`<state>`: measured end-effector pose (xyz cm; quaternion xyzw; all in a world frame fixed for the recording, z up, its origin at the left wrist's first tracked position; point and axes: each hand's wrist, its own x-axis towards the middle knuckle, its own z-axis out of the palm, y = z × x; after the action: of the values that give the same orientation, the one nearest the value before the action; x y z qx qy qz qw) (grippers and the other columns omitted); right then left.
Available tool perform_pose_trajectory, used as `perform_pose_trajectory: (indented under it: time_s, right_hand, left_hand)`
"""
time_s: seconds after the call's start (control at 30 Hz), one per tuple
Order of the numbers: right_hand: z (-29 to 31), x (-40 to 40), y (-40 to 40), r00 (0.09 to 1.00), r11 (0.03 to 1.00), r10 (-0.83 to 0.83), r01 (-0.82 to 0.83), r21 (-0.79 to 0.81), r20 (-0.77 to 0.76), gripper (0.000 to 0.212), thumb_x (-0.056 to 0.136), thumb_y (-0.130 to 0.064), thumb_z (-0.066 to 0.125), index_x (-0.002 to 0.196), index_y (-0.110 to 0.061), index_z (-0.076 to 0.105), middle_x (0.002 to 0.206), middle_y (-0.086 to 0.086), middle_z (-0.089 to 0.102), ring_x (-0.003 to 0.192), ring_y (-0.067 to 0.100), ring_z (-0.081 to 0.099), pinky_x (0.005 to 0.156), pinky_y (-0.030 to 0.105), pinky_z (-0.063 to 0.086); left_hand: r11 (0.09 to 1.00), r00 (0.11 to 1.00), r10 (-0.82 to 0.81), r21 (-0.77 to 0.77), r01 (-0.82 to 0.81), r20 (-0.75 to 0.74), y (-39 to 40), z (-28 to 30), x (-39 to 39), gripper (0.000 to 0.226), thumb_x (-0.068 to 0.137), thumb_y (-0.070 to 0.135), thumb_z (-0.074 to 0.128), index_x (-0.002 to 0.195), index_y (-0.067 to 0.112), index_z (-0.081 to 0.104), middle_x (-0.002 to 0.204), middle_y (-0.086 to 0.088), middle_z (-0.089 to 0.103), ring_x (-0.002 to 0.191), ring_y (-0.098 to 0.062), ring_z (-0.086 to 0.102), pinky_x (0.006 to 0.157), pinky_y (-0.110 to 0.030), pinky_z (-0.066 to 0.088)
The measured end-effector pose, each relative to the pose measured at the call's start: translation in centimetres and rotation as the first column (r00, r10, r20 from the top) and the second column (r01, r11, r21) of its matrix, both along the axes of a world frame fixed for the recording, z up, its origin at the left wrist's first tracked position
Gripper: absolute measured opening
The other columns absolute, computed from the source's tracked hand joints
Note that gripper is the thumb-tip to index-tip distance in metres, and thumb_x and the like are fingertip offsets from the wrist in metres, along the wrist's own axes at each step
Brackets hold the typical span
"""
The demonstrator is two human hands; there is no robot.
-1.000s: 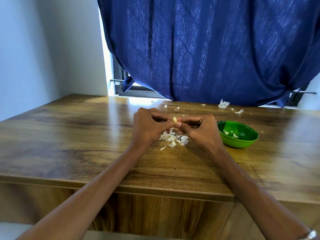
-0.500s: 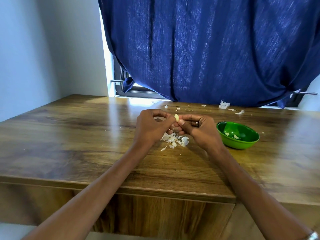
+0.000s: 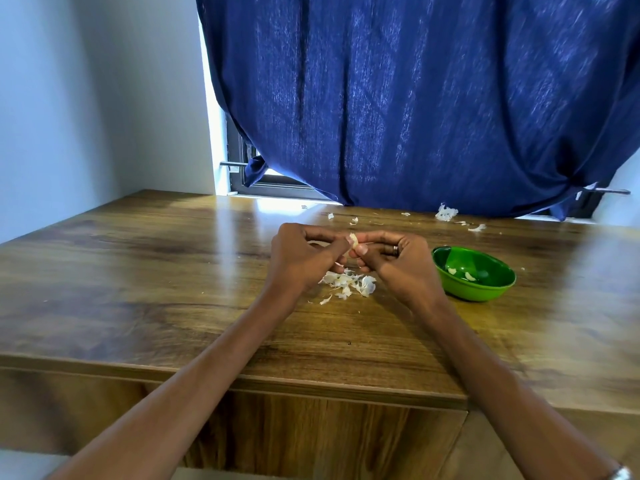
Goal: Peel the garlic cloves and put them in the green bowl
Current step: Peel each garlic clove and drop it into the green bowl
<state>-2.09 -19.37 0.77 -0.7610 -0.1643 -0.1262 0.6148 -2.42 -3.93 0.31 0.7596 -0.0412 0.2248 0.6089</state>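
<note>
- room: pale wall [image 3: 86, 98] on the left; dark blue curtain [image 3: 415, 98] hangs over a window at the back, its hem just above the far edge of the wooden table [image 3: 138, 289]; bright strip of daylight under the curtain's left corner, reflected on the tabletop
- left hand [image 3: 298, 261]: raised just above the table centre, fingers curled inward; thumb and fingertips pinch the left side of a garlic clove [image 3: 353, 240]; forearm runs in from lower left
- garlic clove: pale, small, held in the air between both hands, above the table and apart from the bowl; how much skin is left on it is too small to tell
- peel pile [image 3: 349, 284]: white papery scraps on the table directly under and between the hands; a few stray flakes just in front of it
- right hand [image 3: 398, 261]: fingers curled, thumb and forefinger pinch the clove's right side; ring [image 3: 395, 250] on one finger; metal band at the wrist, bottom right edge
- green bowl [image 3: 485, 287]: on the table just right of the right hand, not touching it; two or three pale peeled pieces [image 3: 460, 273] lie inside
- far edge: more peel scraps [image 3: 446, 213] near the curtain hem, behind the bowl; smaller flakes scattered behind the hands
</note>
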Motion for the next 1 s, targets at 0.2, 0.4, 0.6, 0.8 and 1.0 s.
perform_pose_trajectory:
  time_s: [0.2,0.4,0.6,0.8,1.0]
  right_hand:
    - [-0.29,-0.15,0.14,0.995,0.997,-0.023,0.031,-0.077,0.101,0.02,0.089,-0.007,0.072,0.094,-0.026,0.073,0.082,-0.006,0.076,0.072,0.007,0.073,0.061,0.016,0.056]
    - [-0.33,-0.4,0.23,0.98,0.988,-0.022,0.051,-0.143,0.199,0.028,0.087,-0.01,0.074,0.085,-0.038,0.071,0.074,-0.017,0.074,0.072,0.004,0.072,0.064,0.02,0.058]
    - [-0.22,-0.37,0.24,0.978,0.987,-0.002,0.036,-0.157,0.211,0.033,0.087,-0.01,0.074,0.082,-0.043,0.068,0.07,-0.023,0.071,0.072,0.003,0.072,0.064,0.018,0.058]
    - [-0.31,-0.29,0.14,0.98,0.993,0.012,0.012,-0.118,0.2,0.026,0.086,-0.011,0.075,0.087,-0.036,0.072,0.075,-0.013,0.075,0.071,0.01,0.073,0.063,0.021,0.059]
    - [-0.35,-0.16,0.04,0.991,0.998,0.021,-0.011,-0.07,0.134,0.019,0.087,-0.008,0.074,0.094,-0.026,0.075,0.08,-0.008,0.077,0.074,0.014,0.074,0.064,0.019,0.058]
  left_hand:
    - [0.999,0.997,0.031,0.03,-0.033,0.068,0.0,0.16,-0.33,0.008,0.078,0.014,0.082,0.085,0.01,0.082,0.069,-0.001,0.076,0.056,-0.017,0.073,0.059,-0.032,0.062]
    - [0.99,0.989,0.053,0.125,-0.07,0.138,0.13,-0.2,-0.27,0.014,0.072,0.019,0.09,0.082,0.012,0.082,0.072,0.001,0.077,0.057,-0.01,0.073,0.056,-0.023,0.058]
    - [0.982,0.98,0.084,0.154,-0.112,0.179,0.31,-0.25,0.0,0.013,0.071,0.02,0.09,0.08,0.013,0.083,0.071,0.003,0.076,0.063,-0.004,0.072,0.065,-0.023,0.061]
    - [0.988,0.984,0.056,0.136,-0.079,0.17,0.55,-0.14,-0.01,0.013,0.069,0.017,0.09,0.08,0.014,0.083,0.07,0.005,0.076,0.064,-0.003,0.073,0.063,-0.016,0.057]
    - [0.993,0.988,0.026,0.108,-0.043,0.155,0.56,-0.06,-0.1,0.012,0.071,0.018,0.089,0.08,0.014,0.082,0.071,0.006,0.076,0.066,-0.003,0.073,0.063,-0.015,0.055]
